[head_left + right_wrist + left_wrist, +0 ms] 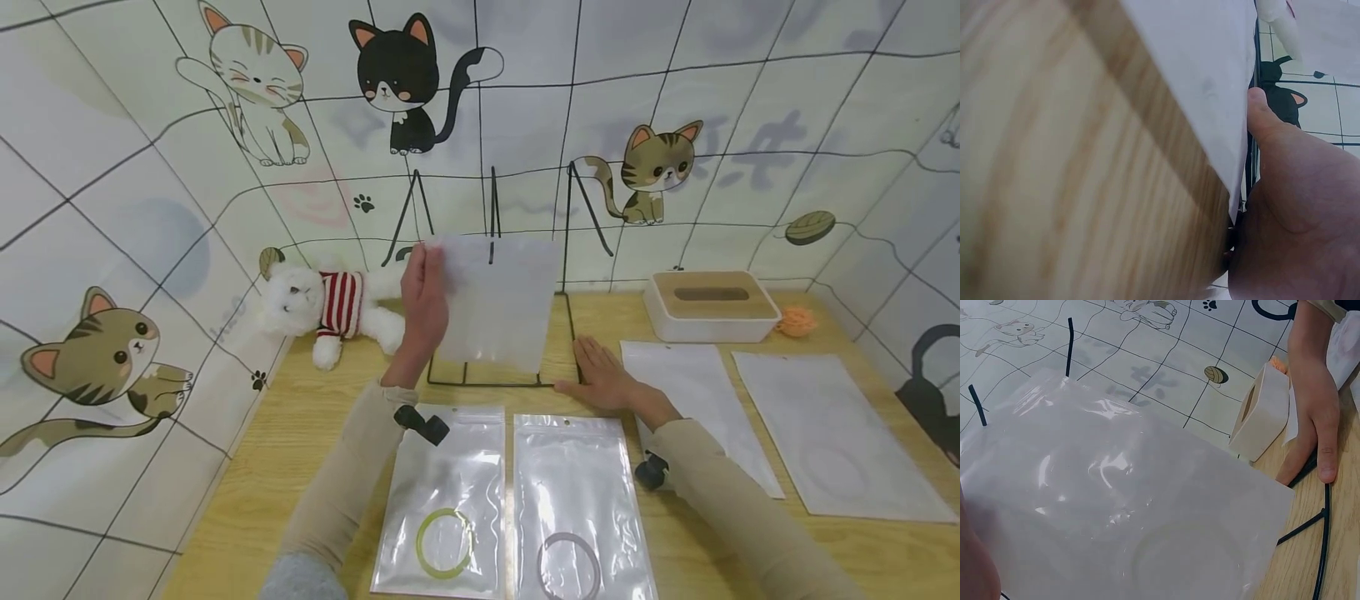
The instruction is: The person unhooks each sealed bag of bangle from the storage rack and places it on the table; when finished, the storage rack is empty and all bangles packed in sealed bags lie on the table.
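Note:
My left hand [425, 296] grips the left edge of a white-backed plastic zip bag [497, 308], which stands upright before a black wire rack [567, 242]. The tip of the rack's middle prong shows at the bag's top edge. Through the bag, a faint ring [1188, 562] is visible in the left wrist view. My right hand [606, 377] rests with straight fingers on the front right corner of the rack's base. In the right wrist view its thumb [1266, 115] lies along the wire. Part of the rack is hidden behind the bag.
Two flat zip bags lie in front, with a yellow-green ring [444, 543] and a pale ring [568, 567]. White bags [675, 375] lie at right, near a white tissue box [712, 329] and an orange ball [797, 322]. A plush toy [341, 304] lies left of the rack.

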### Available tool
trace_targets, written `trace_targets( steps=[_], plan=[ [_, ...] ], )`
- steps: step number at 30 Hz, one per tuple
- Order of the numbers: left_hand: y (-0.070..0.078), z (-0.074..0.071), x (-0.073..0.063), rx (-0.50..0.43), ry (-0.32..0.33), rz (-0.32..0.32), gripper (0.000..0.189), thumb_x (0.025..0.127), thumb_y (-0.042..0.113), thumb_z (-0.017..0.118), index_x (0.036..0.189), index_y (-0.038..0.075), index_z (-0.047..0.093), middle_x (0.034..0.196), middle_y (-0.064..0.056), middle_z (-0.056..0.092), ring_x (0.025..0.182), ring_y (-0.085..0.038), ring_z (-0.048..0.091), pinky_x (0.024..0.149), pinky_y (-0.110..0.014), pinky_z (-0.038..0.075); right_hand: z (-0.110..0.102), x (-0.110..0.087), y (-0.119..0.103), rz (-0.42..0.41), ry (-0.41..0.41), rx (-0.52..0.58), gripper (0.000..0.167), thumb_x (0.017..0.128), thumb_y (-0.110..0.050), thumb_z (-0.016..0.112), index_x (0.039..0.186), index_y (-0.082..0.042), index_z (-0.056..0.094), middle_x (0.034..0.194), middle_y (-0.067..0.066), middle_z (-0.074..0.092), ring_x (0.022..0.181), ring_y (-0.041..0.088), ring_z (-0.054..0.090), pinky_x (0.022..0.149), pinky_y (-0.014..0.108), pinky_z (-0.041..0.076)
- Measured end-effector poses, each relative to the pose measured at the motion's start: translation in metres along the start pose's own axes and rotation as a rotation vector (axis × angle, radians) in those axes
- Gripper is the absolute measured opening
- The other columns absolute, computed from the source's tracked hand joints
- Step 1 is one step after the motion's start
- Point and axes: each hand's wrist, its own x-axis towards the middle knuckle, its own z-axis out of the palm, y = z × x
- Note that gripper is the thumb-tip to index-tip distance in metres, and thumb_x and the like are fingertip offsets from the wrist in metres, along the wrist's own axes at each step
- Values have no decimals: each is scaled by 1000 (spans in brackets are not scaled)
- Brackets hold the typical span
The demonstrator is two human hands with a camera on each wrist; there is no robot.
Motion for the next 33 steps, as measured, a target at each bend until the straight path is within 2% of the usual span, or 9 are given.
trace_targets(
  steps=[9, 16, 20, 23, 26, 29, 33],
  plan=[
    [7, -6, -10, 43, 11, 51, 29, 108, 27, 43, 87, 7, 45, 74, 6, 35, 67, -13, 37, 62, -24, 31, 1, 0, 2, -2, 13, -7, 98, 100, -55, 47, 155, 12, 1, 163, 31, -5, 152, 46, -6, 122, 61, -2],
    [21, -10, -20, 29, 6, 31, 24, 108, 23, 43, 88, 10, 46, 73, 4, 35, 67, -13, 37, 61, -24, 31, -1, -2, -1, -7, 17, -1, 97, 101, -54, 48, 155, 13, 2, 163, 32, -4, 152, 47, -5, 122, 61, -1],
    [29, -15, -25, 22, 4, 42, 23, 108, 18, 44, 89, 5, 48, 74, 3, 36, 68, -12, 36, 62, -23, 31, -2, -2, -2, -12, 21, -3, 96, 101, -52, 48, 154, 13, 3, 163, 33, -3, 152, 48, -4, 122, 62, -1],
    [33, -21, -30, 39, 4, 60, 23, 107, 15, 45, 92, -1, 50, 74, 4, 37, 68, -11, 36, 63, -23, 31, -2, -3, -2, -10, 23, -1, 95, 101, -51, 48, 154, 14, 3, 163, 33, -3, 152, 48, -4, 122, 62, -1],
    [36, -30, -34, 62, 12, 57, 24, 107, 18, 46, 97, -2, 54, 75, 6, 44, 68, -10, 40, 63, -22, 34, -2, -4, -2, 1, 20, 9, 96, 101, -51, 49, 154, 13, 2, 163, 33, -4, 152, 48, -5, 122, 62, -1],
    [40, -42, -38, 69, 30, 30, 24, 107, 22, 46, 97, 3, 56, 75, 8, 49, 67, -9, 44, 61, -22, 36, -2, -4, -2, 6, 17, 11, 97, 101, -52, 48, 155, 13, 2, 163, 32, -4, 152, 47, -6, 122, 62, -1],
    [41, -62, -42, 45, 89, -22, 21, 107, 22, 47, 91, 13, 56, 70, 7, 49, 60, -7, 45, 55, -20, 37, -4, -4, 0, -11, 19, 14, 97, 101, -53, 48, 154, 13, 2, 163, 33, -3, 152, 48, -4, 121, 63, -1]
  ],
)
